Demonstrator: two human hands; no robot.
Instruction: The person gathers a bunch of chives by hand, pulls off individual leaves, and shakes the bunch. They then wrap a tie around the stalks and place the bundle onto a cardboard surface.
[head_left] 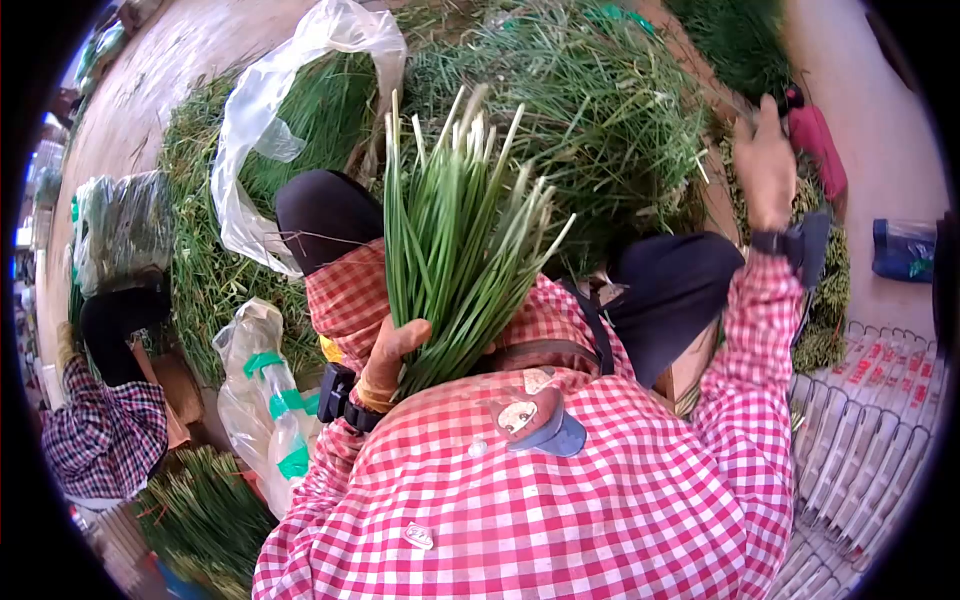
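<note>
My left hand [388,362] is closed round the lower part of a bunch of long green stalks [455,240], held upright in front of my chest with pale ends on top. Part of the hand is hidden behind the stalks. Out to the right, my right hand [767,165] is raised away from the bunch, near a dark green heap. Motion smears its fingers, and whether they hold anything does not show.
A large heap of loose green stalks [590,110] lies ahead, with a clear plastic bag [240,150] at its left. A person in a checked shirt [105,435] sits at far left. Metal racks [860,450] stand at right; a pink object [817,148] lies beyond my right hand.
</note>
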